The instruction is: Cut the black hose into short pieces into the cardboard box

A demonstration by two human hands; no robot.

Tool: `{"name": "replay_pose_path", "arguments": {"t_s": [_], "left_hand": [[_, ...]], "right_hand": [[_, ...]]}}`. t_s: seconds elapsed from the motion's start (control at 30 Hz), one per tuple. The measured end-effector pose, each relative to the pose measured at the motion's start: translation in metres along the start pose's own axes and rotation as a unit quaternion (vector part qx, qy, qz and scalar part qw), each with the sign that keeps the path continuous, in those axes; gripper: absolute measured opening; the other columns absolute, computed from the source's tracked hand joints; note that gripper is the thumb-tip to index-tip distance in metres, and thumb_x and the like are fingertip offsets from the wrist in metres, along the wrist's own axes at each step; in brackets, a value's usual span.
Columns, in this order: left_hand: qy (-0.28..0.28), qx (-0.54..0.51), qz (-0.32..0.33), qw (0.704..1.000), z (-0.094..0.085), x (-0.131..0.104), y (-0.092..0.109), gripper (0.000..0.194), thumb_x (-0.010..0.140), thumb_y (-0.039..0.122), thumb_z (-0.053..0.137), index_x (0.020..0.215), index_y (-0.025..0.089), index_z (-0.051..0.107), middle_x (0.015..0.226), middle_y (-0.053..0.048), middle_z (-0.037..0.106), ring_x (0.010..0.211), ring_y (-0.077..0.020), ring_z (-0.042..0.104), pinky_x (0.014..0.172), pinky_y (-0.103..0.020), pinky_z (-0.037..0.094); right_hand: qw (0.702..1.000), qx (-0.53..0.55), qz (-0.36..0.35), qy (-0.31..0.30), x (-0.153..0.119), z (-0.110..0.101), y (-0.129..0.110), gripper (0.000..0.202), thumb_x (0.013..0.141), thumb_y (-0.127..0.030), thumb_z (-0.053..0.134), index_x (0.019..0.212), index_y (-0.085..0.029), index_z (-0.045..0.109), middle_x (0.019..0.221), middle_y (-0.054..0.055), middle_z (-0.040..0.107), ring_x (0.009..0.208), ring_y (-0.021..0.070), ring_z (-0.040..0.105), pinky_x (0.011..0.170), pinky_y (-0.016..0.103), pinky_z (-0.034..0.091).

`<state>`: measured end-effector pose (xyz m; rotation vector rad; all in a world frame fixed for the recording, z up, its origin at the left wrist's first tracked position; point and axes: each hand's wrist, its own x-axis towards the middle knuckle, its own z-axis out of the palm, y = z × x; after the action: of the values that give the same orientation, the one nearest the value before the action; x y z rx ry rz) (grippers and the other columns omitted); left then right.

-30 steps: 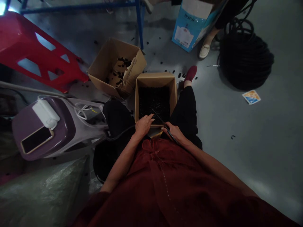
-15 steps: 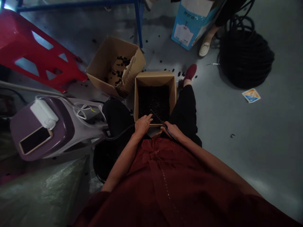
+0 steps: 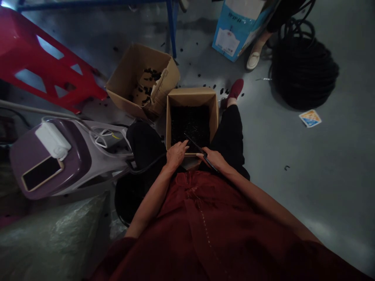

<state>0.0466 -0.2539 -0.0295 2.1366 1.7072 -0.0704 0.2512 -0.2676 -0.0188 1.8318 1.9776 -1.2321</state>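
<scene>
Just over the near rim of a cardboard box [image 3: 192, 92], my left hand [image 3: 176, 153] is closed, fingers curled, at the end of a black rubber cord [image 3: 149, 167] that crosses my left thigh. My right hand [image 3: 215, 159] grips a pair of dark scissors [image 3: 195, 143]. The blade points up and left past the left fingertips, above the box. Inside the box lies a heap of small black pieces [image 3: 190, 121]. What sits between the left fingertips is too dark to make out.
A second open carton [image 3: 123, 91] holds scattered black pieces. At left are a red stool [image 3: 17, 54] and a purple stool [image 3: 79, 156] bearing a phone [image 3: 43, 173] and a white power strip [image 3: 52, 139]. A black cord coil [image 3: 304, 74] lies right, near another person's shoe [image 3: 253, 60].
My right hand and the scissors have shifted slightly left, toward my left hand. The left hand stays nearly in place.
</scene>
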Motion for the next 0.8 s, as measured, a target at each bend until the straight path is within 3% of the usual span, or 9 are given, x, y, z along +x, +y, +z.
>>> {"name": "replay_pose_path", "arguments": {"t_s": [0.37, 0.53, 0.7, 0.8], "left_hand": [[0.000, 0.009, 0.021, 1.000, 0.004, 0.000, 0.002, 0.044, 0.101, 0.041, 0.033, 0.138, 0.029, 0.053, 0.103, -0.006, 0.066, 0.097, -0.0172, 0.061, 0.078, -0.026, 0.042], [-0.010, -0.013, 0.003, 1.000, 0.003, 0.003, 0.002, 0.044, 0.101, 0.041, 0.035, 0.139, 0.028, 0.053, 0.107, -0.006, 0.067, 0.101, -0.0171, 0.063, 0.083, -0.025, 0.044], [0.010, -0.150, -0.042, 0.988, 0.003, 0.005, 0.000, 0.042, 0.099, 0.036, 0.044, 0.139, 0.024, 0.051, 0.131, -0.005, 0.064, 0.119, -0.0188, 0.061, 0.097, -0.027, 0.046], [0.018, -0.236, -0.077, 0.969, 0.002, 0.008, -0.003, 0.041, 0.096, 0.030, 0.052, 0.135, 0.021, 0.052, 0.133, -0.006, 0.064, 0.120, -0.0204, 0.061, 0.099, -0.030, 0.047]], "right_hand": [[0.999, 0.028, -0.002, 0.019, -0.011, 0.005, 0.006, 0.042, 0.098, -0.056, 0.040, 0.110, -0.023, 0.062, 0.091, 0.011, 0.073, 0.087, 0.0257, 0.070, 0.066, 0.026, 0.040], [0.999, 0.028, 0.013, 0.008, -0.007, 0.008, 0.008, 0.041, 0.098, -0.054, 0.041, 0.113, -0.022, 0.062, 0.097, 0.012, 0.074, 0.091, 0.0268, 0.071, 0.069, 0.026, 0.042], [0.998, 0.061, 0.014, 0.010, -0.008, 0.002, 0.011, 0.044, 0.099, -0.050, 0.041, 0.126, -0.018, 0.053, 0.107, 0.014, 0.073, 0.098, 0.0278, 0.070, 0.074, 0.027, 0.045], [0.997, 0.072, 0.013, -0.001, -0.014, -0.004, 0.011, 0.046, 0.099, -0.052, 0.039, 0.127, -0.017, 0.052, 0.107, 0.015, 0.072, 0.099, 0.0293, 0.070, 0.076, 0.028, 0.046]]}}
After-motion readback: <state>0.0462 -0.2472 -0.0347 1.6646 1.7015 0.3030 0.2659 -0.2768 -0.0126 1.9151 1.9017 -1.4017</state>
